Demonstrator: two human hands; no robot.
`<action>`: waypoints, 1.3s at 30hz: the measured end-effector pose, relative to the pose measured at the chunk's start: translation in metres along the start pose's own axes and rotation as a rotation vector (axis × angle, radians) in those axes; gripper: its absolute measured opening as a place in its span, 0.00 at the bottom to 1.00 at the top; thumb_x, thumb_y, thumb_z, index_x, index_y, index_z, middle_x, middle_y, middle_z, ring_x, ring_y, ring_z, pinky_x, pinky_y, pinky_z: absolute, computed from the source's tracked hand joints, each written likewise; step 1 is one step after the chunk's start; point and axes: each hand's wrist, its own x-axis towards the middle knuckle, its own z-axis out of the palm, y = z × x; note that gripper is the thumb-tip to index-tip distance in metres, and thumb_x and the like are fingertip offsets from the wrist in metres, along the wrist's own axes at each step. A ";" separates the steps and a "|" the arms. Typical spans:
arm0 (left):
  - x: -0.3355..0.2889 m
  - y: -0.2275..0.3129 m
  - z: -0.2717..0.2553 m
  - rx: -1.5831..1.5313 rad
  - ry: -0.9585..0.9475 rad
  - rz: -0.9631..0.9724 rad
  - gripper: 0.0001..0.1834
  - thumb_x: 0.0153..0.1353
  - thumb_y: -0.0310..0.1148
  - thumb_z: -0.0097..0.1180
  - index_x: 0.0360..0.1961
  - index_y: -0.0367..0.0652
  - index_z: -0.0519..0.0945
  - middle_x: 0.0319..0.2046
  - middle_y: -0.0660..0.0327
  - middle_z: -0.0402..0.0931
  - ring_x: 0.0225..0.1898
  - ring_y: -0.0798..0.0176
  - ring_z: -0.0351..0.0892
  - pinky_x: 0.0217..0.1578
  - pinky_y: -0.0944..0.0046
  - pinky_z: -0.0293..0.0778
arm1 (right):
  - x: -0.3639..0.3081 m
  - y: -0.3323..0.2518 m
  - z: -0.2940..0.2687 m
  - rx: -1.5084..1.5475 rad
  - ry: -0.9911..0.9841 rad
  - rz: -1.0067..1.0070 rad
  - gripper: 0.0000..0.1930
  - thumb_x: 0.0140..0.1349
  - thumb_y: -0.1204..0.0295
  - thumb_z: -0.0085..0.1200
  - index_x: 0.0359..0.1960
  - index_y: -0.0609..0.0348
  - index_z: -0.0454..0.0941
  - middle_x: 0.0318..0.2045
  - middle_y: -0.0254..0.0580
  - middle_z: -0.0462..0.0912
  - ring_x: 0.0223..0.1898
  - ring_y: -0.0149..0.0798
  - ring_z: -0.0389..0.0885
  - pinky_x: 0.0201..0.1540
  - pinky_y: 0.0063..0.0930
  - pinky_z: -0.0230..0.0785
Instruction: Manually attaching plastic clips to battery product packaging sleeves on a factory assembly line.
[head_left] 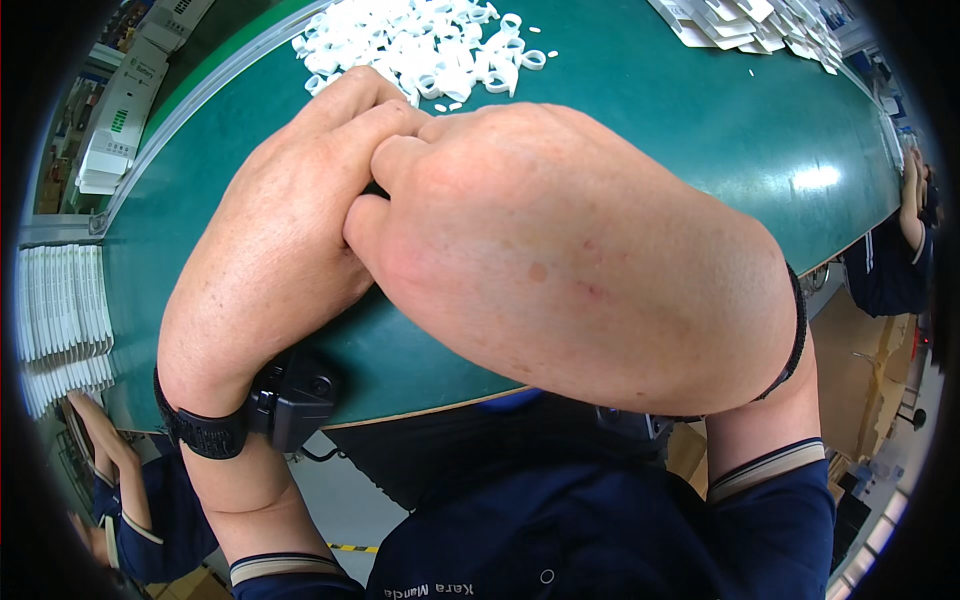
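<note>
My left hand and my right hand meet over the green table, their curled fingers pressed together. The backs of both hands face up, so whatever lies between the fingertips is hidden. Just beyond the knuckles spreads a heap of small white plastic ring-shaped pieces, many with a short tab. A few tiny white oval bits lie loose at the near edge of the heap. Each wrist wears a black strap, and a small black device shows at the left one.
Flattened white cartons are stacked at the far right. White boxes stand beyond the table's left rim, with a row of thin white packs nearer. Other people work at the left, by a sleeve, and at the right, by an arm.
</note>
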 end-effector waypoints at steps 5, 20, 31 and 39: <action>0.000 0.001 0.000 -0.014 0.007 0.007 0.16 0.54 0.23 0.61 0.46 0.38 0.80 0.45 0.57 0.77 0.45 0.53 0.78 0.47 0.62 0.73 | 0.000 0.003 0.002 0.017 0.005 -0.017 0.11 0.43 0.74 0.64 0.29 0.58 0.78 0.27 0.41 0.80 0.34 0.42 0.83 0.35 0.32 0.78; -0.001 -0.002 0.000 0.005 0.016 0.048 0.17 0.54 0.24 0.60 0.47 0.38 0.80 0.46 0.56 0.76 0.46 0.49 0.78 0.47 0.60 0.74 | 0.000 0.001 -0.001 0.035 -0.016 -0.010 0.09 0.44 0.74 0.63 0.28 0.59 0.77 0.27 0.42 0.80 0.33 0.43 0.83 0.33 0.32 0.77; -0.001 -0.002 0.000 0.057 0.029 0.093 0.18 0.53 0.23 0.60 0.47 0.39 0.79 0.47 0.55 0.75 0.46 0.46 0.77 0.46 0.59 0.75 | 0.000 -0.001 -0.009 0.051 -0.067 0.010 0.08 0.45 0.74 0.62 0.26 0.60 0.76 0.27 0.43 0.78 0.31 0.43 0.82 0.31 0.32 0.76; -0.003 0.002 0.000 0.072 0.030 0.091 0.17 0.54 0.22 0.58 0.46 0.40 0.78 0.47 0.55 0.74 0.45 0.47 0.77 0.46 0.59 0.74 | -0.003 -0.005 -0.001 0.066 -0.015 0.033 0.05 0.49 0.73 0.60 0.25 0.59 0.76 0.25 0.43 0.76 0.27 0.43 0.79 0.28 0.33 0.72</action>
